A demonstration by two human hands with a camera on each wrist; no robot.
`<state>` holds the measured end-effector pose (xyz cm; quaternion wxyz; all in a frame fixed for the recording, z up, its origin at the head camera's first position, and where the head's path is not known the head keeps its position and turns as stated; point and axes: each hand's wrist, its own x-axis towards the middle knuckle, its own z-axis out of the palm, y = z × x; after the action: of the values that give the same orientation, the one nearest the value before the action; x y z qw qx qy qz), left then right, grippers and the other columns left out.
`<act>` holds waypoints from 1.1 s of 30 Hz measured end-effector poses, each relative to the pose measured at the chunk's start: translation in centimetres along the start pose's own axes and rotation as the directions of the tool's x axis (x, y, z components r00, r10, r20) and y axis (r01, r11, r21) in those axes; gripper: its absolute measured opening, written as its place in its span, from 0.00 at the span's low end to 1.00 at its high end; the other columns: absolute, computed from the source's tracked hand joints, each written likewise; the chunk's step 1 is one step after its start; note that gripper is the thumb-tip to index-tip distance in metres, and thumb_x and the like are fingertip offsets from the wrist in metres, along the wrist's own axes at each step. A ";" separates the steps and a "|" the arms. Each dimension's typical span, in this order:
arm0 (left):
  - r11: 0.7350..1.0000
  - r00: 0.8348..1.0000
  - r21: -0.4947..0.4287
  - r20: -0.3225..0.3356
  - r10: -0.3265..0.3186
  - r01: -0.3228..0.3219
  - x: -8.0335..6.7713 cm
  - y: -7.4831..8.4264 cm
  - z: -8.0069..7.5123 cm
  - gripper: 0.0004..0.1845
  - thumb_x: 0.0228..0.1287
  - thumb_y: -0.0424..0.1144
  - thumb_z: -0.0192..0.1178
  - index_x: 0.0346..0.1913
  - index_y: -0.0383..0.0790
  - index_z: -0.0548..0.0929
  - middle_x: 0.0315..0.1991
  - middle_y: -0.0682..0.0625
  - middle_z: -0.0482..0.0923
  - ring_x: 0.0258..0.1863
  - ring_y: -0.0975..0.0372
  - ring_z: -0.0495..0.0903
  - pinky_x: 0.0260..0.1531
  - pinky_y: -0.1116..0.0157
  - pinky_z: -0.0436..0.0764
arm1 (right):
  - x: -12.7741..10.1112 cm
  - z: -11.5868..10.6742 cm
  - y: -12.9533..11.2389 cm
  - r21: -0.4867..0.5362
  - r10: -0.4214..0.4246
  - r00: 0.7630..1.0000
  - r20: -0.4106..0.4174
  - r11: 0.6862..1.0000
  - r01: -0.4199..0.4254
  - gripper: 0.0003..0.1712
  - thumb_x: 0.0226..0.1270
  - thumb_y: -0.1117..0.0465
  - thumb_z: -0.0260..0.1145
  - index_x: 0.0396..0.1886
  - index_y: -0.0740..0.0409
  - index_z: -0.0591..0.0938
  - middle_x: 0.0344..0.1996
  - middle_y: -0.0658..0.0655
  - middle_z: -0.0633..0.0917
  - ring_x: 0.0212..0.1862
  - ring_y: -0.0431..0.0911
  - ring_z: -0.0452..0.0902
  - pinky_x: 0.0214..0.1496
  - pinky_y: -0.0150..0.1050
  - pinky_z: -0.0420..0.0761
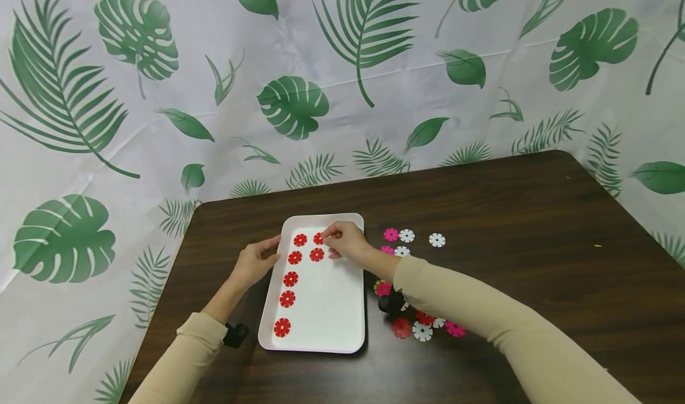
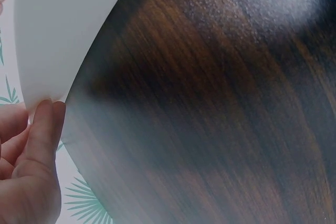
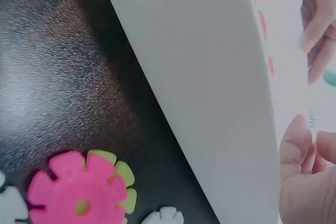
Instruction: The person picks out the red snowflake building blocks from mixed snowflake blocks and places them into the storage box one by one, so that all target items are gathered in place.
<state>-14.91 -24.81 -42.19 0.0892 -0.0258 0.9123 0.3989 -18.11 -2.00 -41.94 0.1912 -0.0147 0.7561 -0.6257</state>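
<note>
Seven red discs on a white tray, on a dark table.
Right hand pinches one red disc at the tray's far end, grip closed round it. Left hand rests relaxed fingers on the tray's left rim. Pink and white discs lie loose right of the tray.
</note>
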 end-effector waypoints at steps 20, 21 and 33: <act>1.000 1.000 0.021 -0.004 0.002 -0.002 -0.2 0.2 0.1 0.26 0.65 0.31 0.56 0.66 0.36 0.69 0.62 0.36 0.70 0.52 0.47 0.78 0.49 0.56 0.80 | -3.2 -5.7 0.3 0.143 -0.003 0.998 0.066 0.990 -0.006 0.15 0.65 0.69 0.61 0.49 0.71 0.76 0.36 0.66 0.77 0.28 0.42 0.76 0.36 0.35 0.85; 1.000 1.000 0.021 -0.004 0.002 -0.002 -0.2 0.2 0.1 0.26 0.65 0.31 0.56 0.66 0.36 0.69 0.62 0.36 0.70 0.52 0.47 0.78 0.49 0.56 0.80 | -3.3 -6.0 0.5 0.143 -0.010 0.998 0.064 0.990 0.000 0.15 0.65 0.69 0.61 0.49 0.72 0.76 0.33 0.64 0.77 0.28 0.42 0.76 0.36 0.35 0.85; 1.000 1.000 0.023 0.006 0.006 -0.006 -0.2 0.2 0.0 0.26 0.65 0.31 0.56 0.67 0.36 0.68 0.63 0.36 0.69 0.53 0.47 0.77 0.50 0.55 0.80 | -5.0 -9.4 2.2 0.094 -0.004 1.000 0.029 0.996 0.001 0.14 0.65 0.67 0.62 0.48 0.68 0.77 0.31 0.57 0.78 0.30 0.43 0.80 0.38 0.35 0.85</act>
<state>-14.76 -24.63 -42.01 0.0910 -0.0207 0.9166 0.3887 -15.85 8.66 -41.32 0.2018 -0.0159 0.7230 -0.6605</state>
